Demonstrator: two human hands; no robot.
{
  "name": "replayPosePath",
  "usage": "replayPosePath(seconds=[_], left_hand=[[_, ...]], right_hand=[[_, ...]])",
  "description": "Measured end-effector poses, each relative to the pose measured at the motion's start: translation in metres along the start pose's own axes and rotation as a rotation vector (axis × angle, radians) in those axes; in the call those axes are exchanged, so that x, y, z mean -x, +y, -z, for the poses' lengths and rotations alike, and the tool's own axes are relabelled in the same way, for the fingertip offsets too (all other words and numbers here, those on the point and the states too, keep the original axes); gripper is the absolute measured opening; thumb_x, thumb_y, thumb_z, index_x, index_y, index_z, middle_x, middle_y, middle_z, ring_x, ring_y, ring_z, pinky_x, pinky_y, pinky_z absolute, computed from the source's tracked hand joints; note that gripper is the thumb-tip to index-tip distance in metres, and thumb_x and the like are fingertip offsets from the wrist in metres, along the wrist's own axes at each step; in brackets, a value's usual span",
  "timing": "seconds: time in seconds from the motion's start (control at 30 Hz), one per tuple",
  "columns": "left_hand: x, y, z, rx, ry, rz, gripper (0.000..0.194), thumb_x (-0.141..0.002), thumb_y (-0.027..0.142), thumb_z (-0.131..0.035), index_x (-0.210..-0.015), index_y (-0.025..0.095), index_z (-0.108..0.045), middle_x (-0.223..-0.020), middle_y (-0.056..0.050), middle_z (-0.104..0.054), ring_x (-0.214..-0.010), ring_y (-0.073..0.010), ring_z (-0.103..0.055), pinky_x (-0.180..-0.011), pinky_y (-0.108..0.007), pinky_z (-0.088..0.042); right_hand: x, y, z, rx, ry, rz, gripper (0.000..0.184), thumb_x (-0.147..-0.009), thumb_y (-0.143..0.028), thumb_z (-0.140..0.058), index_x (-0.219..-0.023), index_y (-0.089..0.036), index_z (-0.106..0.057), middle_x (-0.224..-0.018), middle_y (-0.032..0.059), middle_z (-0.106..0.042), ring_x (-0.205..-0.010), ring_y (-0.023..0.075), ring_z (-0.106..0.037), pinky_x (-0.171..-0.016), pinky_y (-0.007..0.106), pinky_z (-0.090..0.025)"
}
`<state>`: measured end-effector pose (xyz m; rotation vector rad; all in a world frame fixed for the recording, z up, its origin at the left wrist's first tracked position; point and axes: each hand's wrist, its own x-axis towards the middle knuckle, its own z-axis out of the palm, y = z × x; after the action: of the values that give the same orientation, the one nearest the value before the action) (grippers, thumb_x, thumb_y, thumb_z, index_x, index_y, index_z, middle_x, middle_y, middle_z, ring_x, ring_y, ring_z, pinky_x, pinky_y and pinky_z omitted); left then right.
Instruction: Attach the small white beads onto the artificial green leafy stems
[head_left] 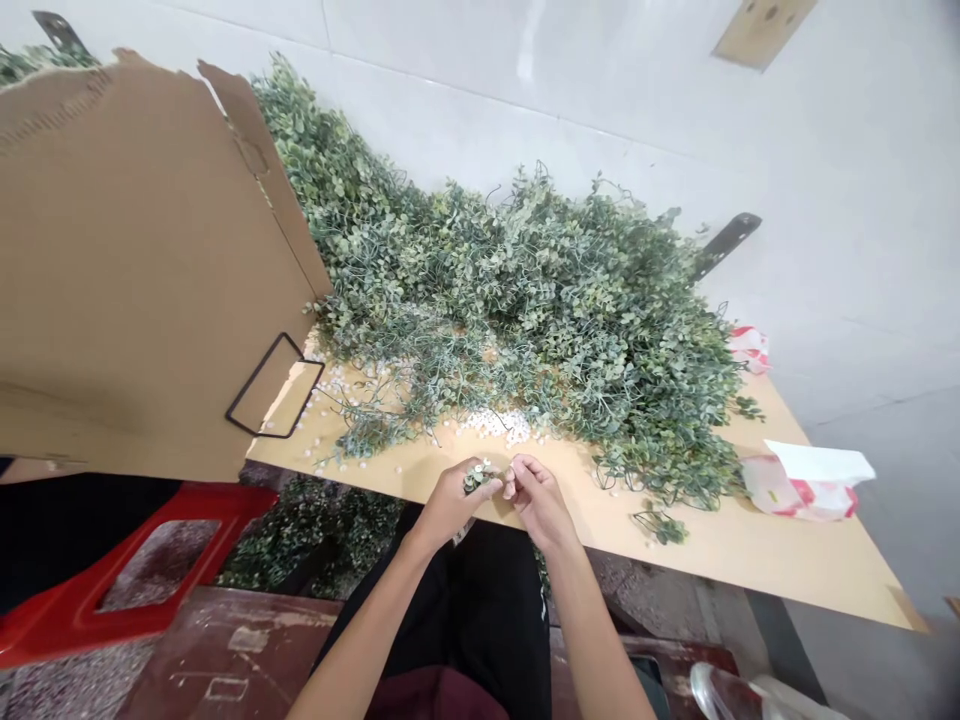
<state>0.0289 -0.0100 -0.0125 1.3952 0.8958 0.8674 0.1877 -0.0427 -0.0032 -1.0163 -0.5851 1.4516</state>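
Note:
My left hand [452, 505] is closed round a small sprig of green artificial leaves [478, 476] at the table's front edge. Just to its right, the thumb and fingers of my right hand [538, 500] are pinched together. A small whitish bit shows at those fingertips, too small to make out. Beyond both hands lies a scatter of small white beads [499, 425] on the tabletop. A large heap of artificial greenery [525, 290] fills the back of the table, its thin stems tangled together.
A big cardboard sheet [150, 260] stands at the left, with a black wire frame [277, 388] against it. Red-and-white plastic packaging [799, 490] lies at the right on the wooden table [750, 540]. A red stool [142, 570] is at lower left; metal brackets [727, 245] hold at the wall.

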Motion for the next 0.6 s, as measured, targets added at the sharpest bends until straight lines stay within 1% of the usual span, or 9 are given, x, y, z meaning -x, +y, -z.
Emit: replayPosePath(seconds=[0.1,0.23,0.33,0.47,0.6], left_hand=[[0.003,0.0,0.0,0.012,-0.015,-0.048,0.025,-0.089,0.038,-0.057,-0.086,0.015,-0.064,-0.077,-0.002,-0.066,-0.072,-0.0151,-0.062,-0.071,-0.025,-0.049],[0.004,-0.001,0.0,0.039,0.003,-0.081,0.025,-0.092,0.037,-0.054,-0.083,0.015,-0.062,-0.073,-0.002,-0.064,-0.071,-0.0147,-0.061,-0.072,-0.025,-0.049],[0.004,-0.002,-0.001,0.047,-0.006,-0.079,0.025,-0.091,0.037,-0.055,-0.086,0.014,-0.063,-0.075,-0.002,-0.066,-0.072,-0.0151,-0.062,-0.073,-0.026,-0.05],[0.001,0.001,0.0,-0.01,-0.011,-0.07,0.021,-0.086,0.035,-0.062,-0.09,0.014,-0.065,-0.083,-0.003,-0.068,-0.077,-0.0159,-0.063,-0.075,-0.025,-0.049],[-0.001,0.006,0.001,-0.092,-0.015,-0.124,0.017,-0.088,0.031,-0.058,-0.086,0.015,-0.064,-0.083,-0.002,-0.065,-0.078,-0.0149,-0.061,-0.076,-0.024,-0.047]], right_hand=[[0.002,0.002,-0.005,-0.084,-0.045,-0.061,0.02,-0.076,-0.031,-0.079,-0.079,-0.018,-0.064,-0.064,-0.0043,-0.057,-0.051,0.0064,-0.049,-0.055,0.019,-0.044],[0.006,0.007,-0.005,-0.119,-0.1,-0.1,0.02,-0.077,-0.031,-0.077,-0.075,-0.018,-0.062,-0.06,-0.0042,-0.055,-0.053,0.0077,-0.05,-0.057,0.02,-0.045],[0.007,0.011,-0.004,-0.107,-0.099,-0.086,0.02,-0.077,-0.032,-0.078,-0.077,-0.018,-0.064,-0.061,-0.0031,-0.057,-0.055,0.0085,-0.052,-0.058,0.019,-0.045],[0.005,0.012,-0.003,-0.108,-0.073,-0.048,0.021,-0.074,-0.031,-0.08,-0.078,-0.017,-0.066,-0.065,-0.0026,-0.059,-0.057,0.0083,-0.053,-0.059,0.019,-0.046],[0.006,0.011,-0.003,-0.108,-0.08,-0.034,0.018,-0.076,-0.03,-0.079,-0.08,-0.017,-0.066,-0.067,-0.0018,-0.061,-0.061,0.0094,-0.055,-0.064,0.021,-0.047]])
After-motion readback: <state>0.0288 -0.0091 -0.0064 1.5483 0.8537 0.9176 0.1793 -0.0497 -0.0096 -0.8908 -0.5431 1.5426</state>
